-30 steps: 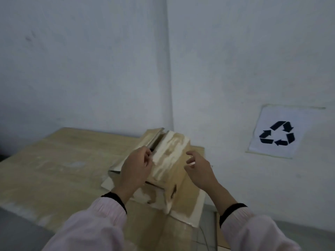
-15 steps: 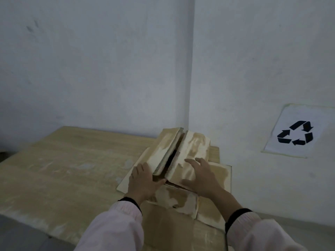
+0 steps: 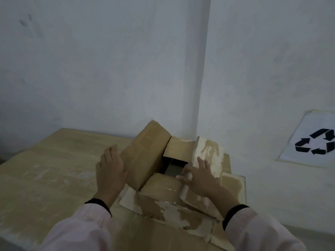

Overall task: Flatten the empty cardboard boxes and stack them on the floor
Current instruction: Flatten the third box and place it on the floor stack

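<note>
1. Left hand [image 3: 110, 171] lies open, palm flat against the raised left flap of the cardboard box [image 3: 159, 189]; right hand [image 3: 199, 176], fingers spread, presses the right flap.
2. Box sits on flattened cardboard [image 3: 45, 169] in the wall corner [image 3: 203, 105], its top open.
3. Flattening seems underway; next, press the walls down.
4. Walls hem the box behind and right; room lies left.

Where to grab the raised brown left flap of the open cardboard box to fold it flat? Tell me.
Take the raised brown left flap by its free far edge, from the left, where the left hand is. It stands tilted, hinged along the open cardboard box, so an outer-edge grip gives most leverage. The right hand holds the white flap.
</note>
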